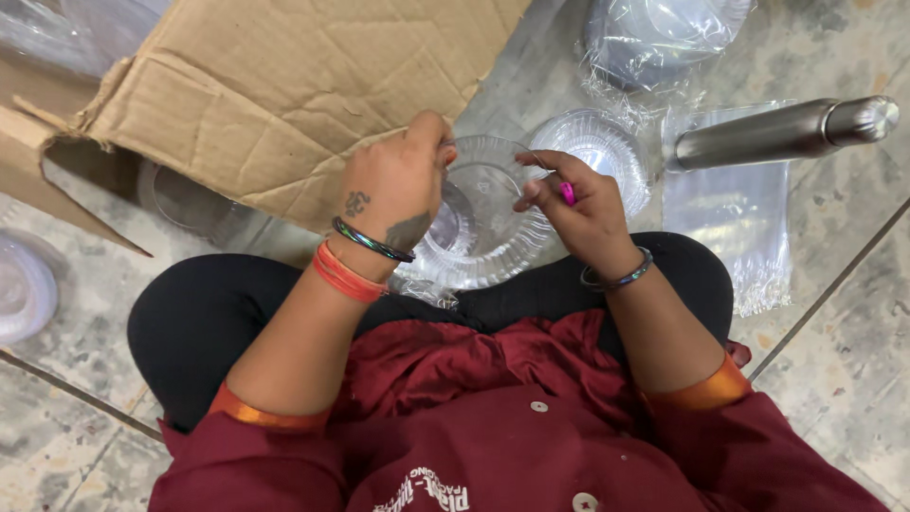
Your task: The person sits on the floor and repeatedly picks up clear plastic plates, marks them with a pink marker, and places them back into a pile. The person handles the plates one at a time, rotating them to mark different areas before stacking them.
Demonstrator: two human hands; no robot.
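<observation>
Left hand (398, 194) and right hand (578, 209) gripping clear plastic plate (488, 228) between them

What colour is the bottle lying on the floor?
Silver metal bottle, shown best in the head view.

Glossy clear plastic plates (483, 213), matt creased cardboard box (284, 85), brushed metal bottle (782, 133), mottled stone floor (844, 351).

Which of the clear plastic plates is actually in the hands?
The ribbed clear plate over the lap, pinched at its rim by both hands; the other plates lie on the floor.
</observation>
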